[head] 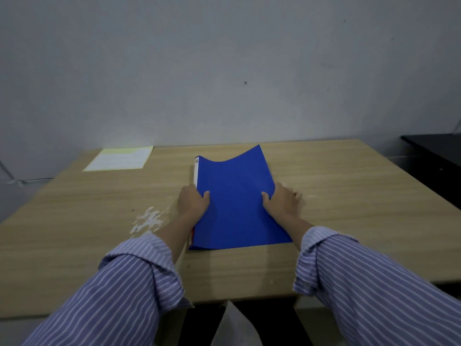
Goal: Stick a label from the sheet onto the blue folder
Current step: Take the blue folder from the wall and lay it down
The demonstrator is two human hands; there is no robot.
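Folder (235, 201) lies gripped between left hand (192, 201) and right hand (282, 199).

Left hand (193, 201), right hand (282, 199) gripping

— What do we see on the wooden table (349, 196)?

— We see a blue folder (237, 203) lying in the middle. Its far right corner curls up.

— Where are the hands?

— The left hand (193, 202) grips the folder's left edge, thumb on top. The right hand (280, 199) grips the right edge the same way.

— And the label sheet (119, 158)?

— It lies flat at the far left corner, well apart from the folder. We see striped sleeves (124, 290) too.
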